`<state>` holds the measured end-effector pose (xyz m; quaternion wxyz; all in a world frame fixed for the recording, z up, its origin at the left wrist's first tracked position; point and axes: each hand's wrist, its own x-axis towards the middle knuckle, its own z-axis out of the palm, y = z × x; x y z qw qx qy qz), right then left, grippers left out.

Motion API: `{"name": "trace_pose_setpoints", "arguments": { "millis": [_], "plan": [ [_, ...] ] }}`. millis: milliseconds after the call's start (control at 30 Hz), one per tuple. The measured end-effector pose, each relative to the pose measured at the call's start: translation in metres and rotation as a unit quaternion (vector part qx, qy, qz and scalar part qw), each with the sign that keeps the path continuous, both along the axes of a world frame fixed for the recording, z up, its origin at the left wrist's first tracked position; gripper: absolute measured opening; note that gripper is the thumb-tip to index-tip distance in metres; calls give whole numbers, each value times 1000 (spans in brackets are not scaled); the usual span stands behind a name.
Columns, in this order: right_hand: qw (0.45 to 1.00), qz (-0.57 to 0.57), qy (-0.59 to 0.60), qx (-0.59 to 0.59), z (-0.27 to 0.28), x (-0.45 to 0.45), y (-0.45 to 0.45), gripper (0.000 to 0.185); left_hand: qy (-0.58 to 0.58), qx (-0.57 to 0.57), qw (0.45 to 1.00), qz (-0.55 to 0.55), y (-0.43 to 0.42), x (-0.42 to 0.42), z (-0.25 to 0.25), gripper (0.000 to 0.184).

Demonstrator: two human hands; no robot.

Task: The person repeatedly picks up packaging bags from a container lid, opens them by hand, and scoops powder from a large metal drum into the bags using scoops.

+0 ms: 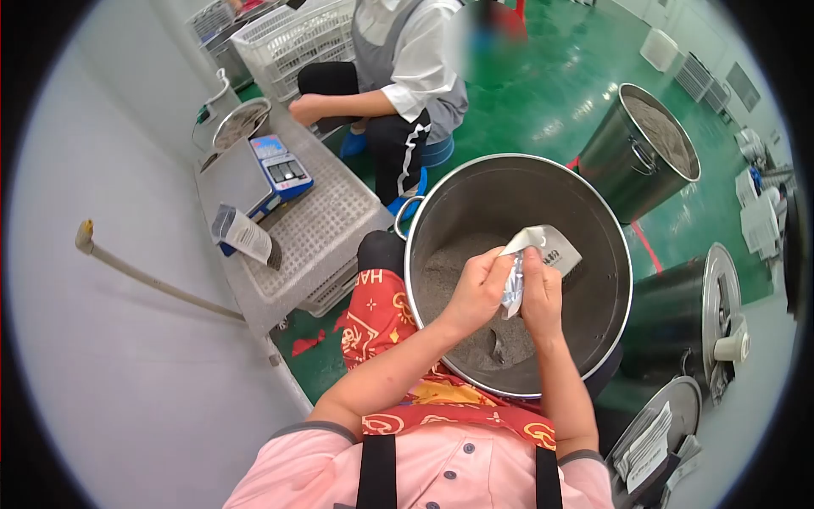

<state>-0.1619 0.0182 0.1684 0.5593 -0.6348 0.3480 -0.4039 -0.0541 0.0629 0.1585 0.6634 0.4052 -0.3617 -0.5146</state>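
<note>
Both hands are raised over a large steel pot (623, 254) that holds grey-brown powder (458, 263). Between them is a white printed pouch (560, 248) with a silvery, crumpled part. My left hand (477, 293) pinches the pouch's left edge. Thumb up, my right hand (541, 293) grips it from the other side. A scoop (497, 346), partly sunk, lies in the powder below my hands. To the left, another pouch (248, 234) with dark contents lies by a digital scale (285, 170).
An upturned-crate table (331, 212) bears the scale and a bowl of powder (242, 123). A seated co-worker (407, 85) is beyond it. Tall steel barrels stand right, one filled with powder (657, 131), another lidded (670, 310). Flat pouches (649, 445) lie on a lid lower right.
</note>
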Motion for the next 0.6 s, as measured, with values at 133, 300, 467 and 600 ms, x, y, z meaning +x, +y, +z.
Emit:
{"name": "trace_pose_setpoints", "arguments": {
  "millis": [133,300,467,600],
  "plan": [
    [977,149,117,99,30,-15,-18,40,59,17,997,-56,-2,0,-8,28],
    [971,184,-11,153,32,-27,-15,36,128,1,991,-36,9,-14,15,30],
    [970,115,-146,157,12,-24,1,32,104,10,993,-50,12,-12,21,27],
    [943,51,-251,211,2,-19,1,27,175,16,984,-16,7,-13,12,27]
  ]
}}
